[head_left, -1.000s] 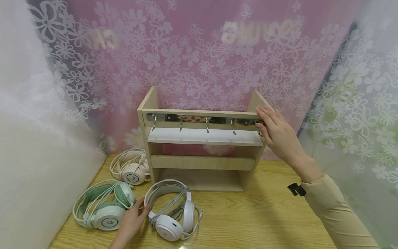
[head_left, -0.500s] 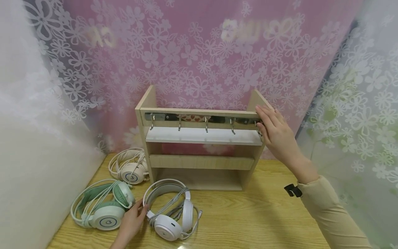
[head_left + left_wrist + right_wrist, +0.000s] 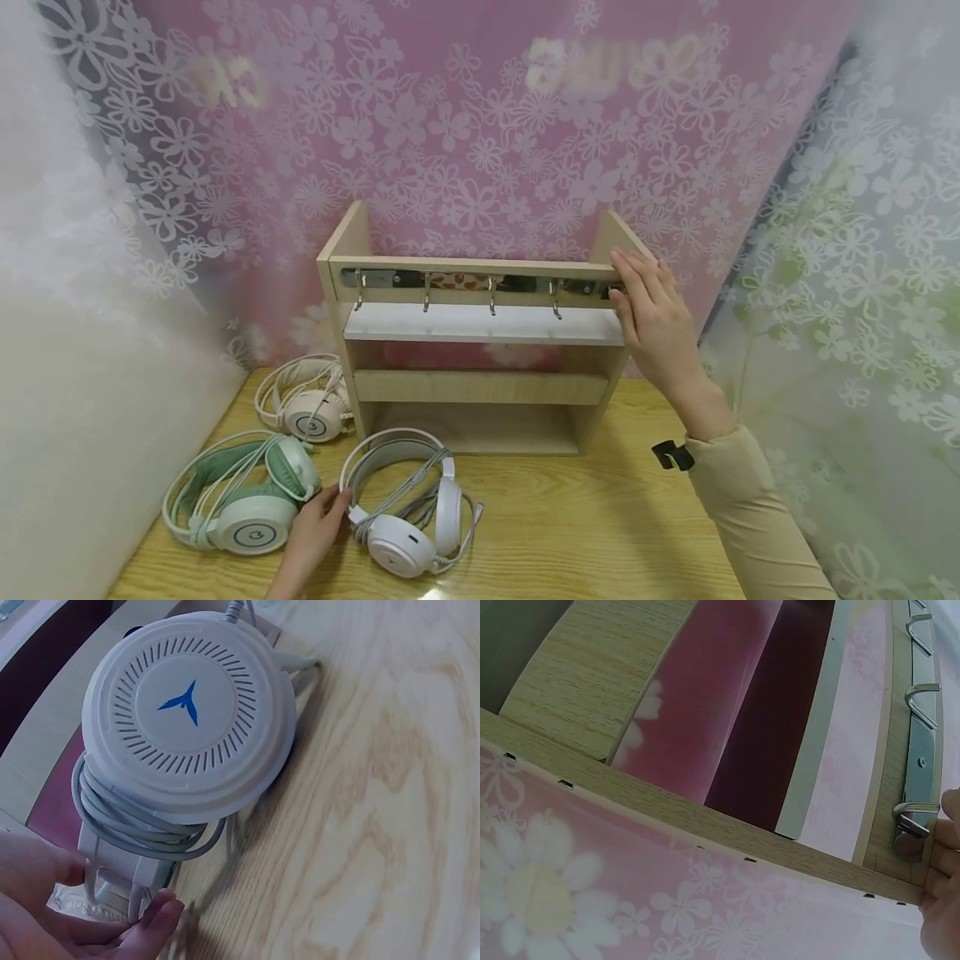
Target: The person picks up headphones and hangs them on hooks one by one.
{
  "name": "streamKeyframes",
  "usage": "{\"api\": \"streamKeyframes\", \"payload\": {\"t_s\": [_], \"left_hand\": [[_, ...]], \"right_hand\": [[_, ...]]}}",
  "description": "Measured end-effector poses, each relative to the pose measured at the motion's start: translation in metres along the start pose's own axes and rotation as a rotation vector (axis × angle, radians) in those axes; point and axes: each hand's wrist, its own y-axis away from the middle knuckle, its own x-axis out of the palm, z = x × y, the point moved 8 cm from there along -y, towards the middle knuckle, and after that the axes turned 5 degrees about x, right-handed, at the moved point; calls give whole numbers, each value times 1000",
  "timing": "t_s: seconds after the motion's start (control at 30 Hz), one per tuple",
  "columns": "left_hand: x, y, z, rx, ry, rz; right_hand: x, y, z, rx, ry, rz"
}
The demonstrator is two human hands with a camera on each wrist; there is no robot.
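Note:
My left hand [image 3: 311, 529] holds the white headphones [image 3: 401, 546] by the end of the headband, on the table. In the left wrist view thumb and fingertips pinch the thin headband wires below the ear cup [image 3: 184, 712], which bears a blue emblem; grey cable is wound beside it. My right hand [image 3: 660, 325] rests on the upper right corner of a small wooden rack [image 3: 480, 387], fingers extended over the top edge, thumb at the front. A metal hook rail [image 3: 517, 283] runs along the rack's top board. The rightmost hook [image 3: 913, 814] shows in the right wrist view close by the fingers.
Green-and-white headphones [image 3: 251, 525] lie left of my left hand. Behind them, cream headphones [image 3: 311, 412] lie against the rack's left side. The wooden table [image 3: 555, 533] extends to the right. A pink flowered curtain [image 3: 465, 125] hangs behind, with pale sheets at both sides.
The head view has shifted slightly, so the scene sits further left. My right forearm has swung left and more upright, the hand staying at the corner. My left hand keeps hold of the white headphones.

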Motion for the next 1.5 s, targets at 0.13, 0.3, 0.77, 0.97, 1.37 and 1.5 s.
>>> {"api": "streamKeyframes", "payload": {"t_s": [0.13,0.3,0.77,0.97,1.37,1.5], "left_hand": [[1,0,2,-19,52,-3],[11,0,11,-126,297,37],[26,2,22,-246,604,77],[27,3,23,-254,628,72],[28,3,21,-246,684,64],[29,4,22,-247,697,68]], "right_hand": [[0,0,0,8,-7,-12],[1,0,1,12,-17,-23],[-1,0,0,26,-15,-33],[-1,1,0,27,-17,-44],[0,0,-1,48,-37,-78],[2,0,-1,63,-52,-98]]}}
